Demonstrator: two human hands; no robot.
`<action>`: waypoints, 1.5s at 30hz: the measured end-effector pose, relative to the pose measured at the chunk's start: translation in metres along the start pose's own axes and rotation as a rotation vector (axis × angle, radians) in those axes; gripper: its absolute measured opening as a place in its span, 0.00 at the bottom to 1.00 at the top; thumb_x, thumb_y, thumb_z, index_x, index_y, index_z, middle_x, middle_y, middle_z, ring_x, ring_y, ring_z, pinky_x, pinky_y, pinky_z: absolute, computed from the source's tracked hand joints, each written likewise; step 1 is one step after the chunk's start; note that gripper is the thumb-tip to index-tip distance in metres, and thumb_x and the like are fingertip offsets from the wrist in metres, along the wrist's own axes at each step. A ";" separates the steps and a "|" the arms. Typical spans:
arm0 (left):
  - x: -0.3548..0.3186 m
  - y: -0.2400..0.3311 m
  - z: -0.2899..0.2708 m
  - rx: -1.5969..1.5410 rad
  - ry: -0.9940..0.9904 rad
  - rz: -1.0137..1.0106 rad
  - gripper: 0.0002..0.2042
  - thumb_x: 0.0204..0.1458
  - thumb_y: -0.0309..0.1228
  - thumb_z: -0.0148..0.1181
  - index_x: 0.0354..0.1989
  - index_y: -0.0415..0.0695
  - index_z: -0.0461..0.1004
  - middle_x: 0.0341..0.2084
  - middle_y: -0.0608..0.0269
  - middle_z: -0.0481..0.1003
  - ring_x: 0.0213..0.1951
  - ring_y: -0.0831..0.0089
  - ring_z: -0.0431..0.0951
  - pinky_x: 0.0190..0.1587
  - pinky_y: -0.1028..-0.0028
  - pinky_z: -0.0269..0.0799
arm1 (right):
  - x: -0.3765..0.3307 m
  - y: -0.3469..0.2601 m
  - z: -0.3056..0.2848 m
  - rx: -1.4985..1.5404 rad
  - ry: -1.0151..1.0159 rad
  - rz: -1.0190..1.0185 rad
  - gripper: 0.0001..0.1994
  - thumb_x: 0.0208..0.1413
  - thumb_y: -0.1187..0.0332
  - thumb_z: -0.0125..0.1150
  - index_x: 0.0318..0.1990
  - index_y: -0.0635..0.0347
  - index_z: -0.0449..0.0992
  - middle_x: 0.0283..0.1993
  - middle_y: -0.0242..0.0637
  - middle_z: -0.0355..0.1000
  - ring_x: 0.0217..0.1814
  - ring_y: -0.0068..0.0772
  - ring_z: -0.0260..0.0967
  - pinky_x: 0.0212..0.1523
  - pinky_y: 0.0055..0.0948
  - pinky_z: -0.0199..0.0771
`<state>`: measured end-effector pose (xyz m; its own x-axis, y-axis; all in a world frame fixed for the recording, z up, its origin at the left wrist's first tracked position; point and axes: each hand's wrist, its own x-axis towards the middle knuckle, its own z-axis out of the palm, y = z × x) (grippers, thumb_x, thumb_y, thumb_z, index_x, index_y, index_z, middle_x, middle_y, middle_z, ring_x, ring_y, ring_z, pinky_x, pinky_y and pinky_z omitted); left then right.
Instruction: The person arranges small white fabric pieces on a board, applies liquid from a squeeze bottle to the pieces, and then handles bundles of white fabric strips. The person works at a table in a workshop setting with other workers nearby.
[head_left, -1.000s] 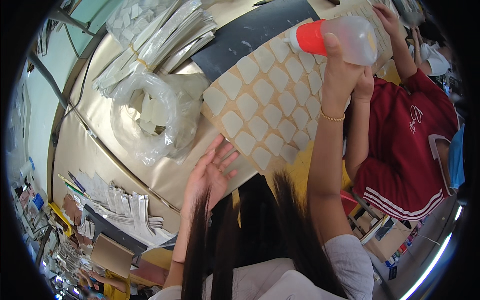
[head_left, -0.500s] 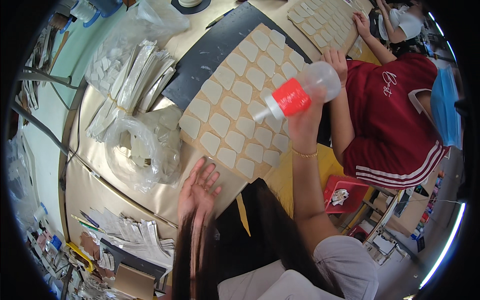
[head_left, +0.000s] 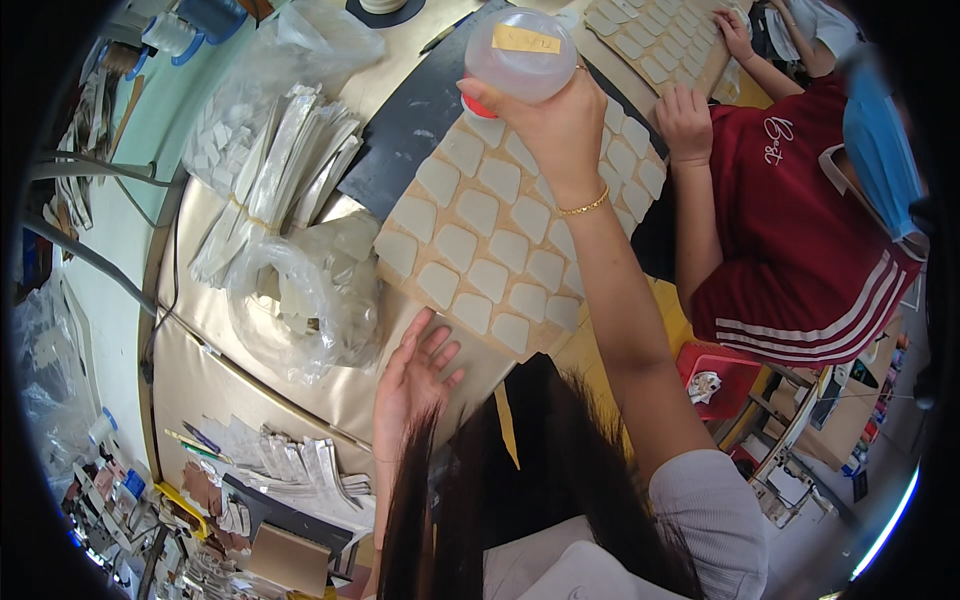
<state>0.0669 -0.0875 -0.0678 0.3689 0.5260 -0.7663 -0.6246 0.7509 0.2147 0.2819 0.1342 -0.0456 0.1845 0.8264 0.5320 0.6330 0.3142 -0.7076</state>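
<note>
While the right hand gripped the clear squeeze bottle tipped over the far end of the padded board, the left hand lay open, fingers spread, against its near edge.

My right hand covers the lower side of the squeeze bottle; only a sliver of its red cap shows, nozzle hidden. My hair blocks my left wrist and the near edge of the board of pale pads. My right forearm crosses the board's right pads. Contents of the clear plastic bag: blurred, cannot tell. Small items at the lower left of the tabletop: too small to identify. A neighbour's second board is cut by the frame's rim.
</note>
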 end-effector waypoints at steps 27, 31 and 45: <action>0.002 0.000 0.000 -0.041 0.006 -0.020 0.27 0.56 0.47 0.49 0.64 0.55 0.57 0.51 0.63 0.62 0.51 0.67 0.63 0.53 0.60 0.57 | 0.013 -0.002 -0.031 0.066 0.147 0.019 0.27 0.32 0.55 0.79 0.34 0.67 0.76 0.29 0.38 0.76 0.30 0.29 0.75 0.34 0.26 0.74; 0.003 0.000 -0.002 -0.033 0.008 -0.031 0.27 0.56 0.47 0.49 0.64 0.55 0.57 0.51 0.63 0.62 0.51 0.67 0.63 0.53 0.60 0.57 | 0.020 0.012 -0.022 0.015 0.022 0.104 0.25 0.36 0.54 0.77 0.33 0.67 0.76 0.28 0.39 0.77 0.29 0.29 0.76 0.34 0.26 0.74; 0.003 0.001 -0.003 -0.025 0.022 -0.051 0.28 0.55 0.48 0.50 0.64 0.56 0.57 0.50 0.64 0.63 0.50 0.67 0.64 0.52 0.60 0.58 | 0.024 0.015 -0.011 -0.150 0.073 0.056 0.29 0.37 0.49 0.75 0.35 0.69 0.77 0.30 0.41 0.78 0.32 0.29 0.76 0.35 0.27 0.74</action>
<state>0.0657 -0.0863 -0.0718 0.3853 0.4782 -0.7892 -0.6227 0.7659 0.1601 0.3043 0.1541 -0.0386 0.2733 0.8030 0.5296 0.7241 0.1907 -0.6628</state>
